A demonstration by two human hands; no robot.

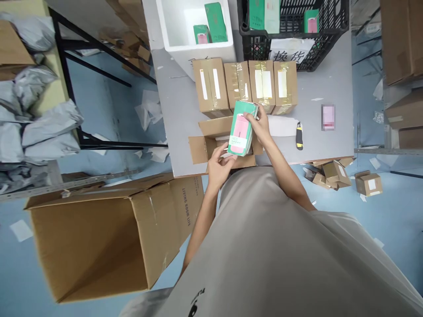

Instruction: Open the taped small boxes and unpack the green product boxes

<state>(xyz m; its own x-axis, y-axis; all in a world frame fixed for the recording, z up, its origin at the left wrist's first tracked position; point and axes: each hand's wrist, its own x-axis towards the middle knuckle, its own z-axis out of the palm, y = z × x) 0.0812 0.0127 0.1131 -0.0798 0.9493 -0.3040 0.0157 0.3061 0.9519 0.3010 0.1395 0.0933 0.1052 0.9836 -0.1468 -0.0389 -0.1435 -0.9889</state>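
Note:
I hold a green product box with a pink picture [241, 128] between both hands, above a small open cardboard carton [205, 143] at the near edge of the grey table [317, 136]. My left hand [218, 166] grips the box's near end from below. Fingers of my right hand [261, 124] wrap its far end. Beyond the carton stands a row of several taped cardboard boxes [244, 86] with white labels.
A yellow-black utility knife [299, 135] lies right of the carton. A white foam bin [194, 31] and a black crate [294, 31] at the back hold more green boxes. A large open carton [99, 237] stands on the floor at left, small boxes [343, 176] at right.

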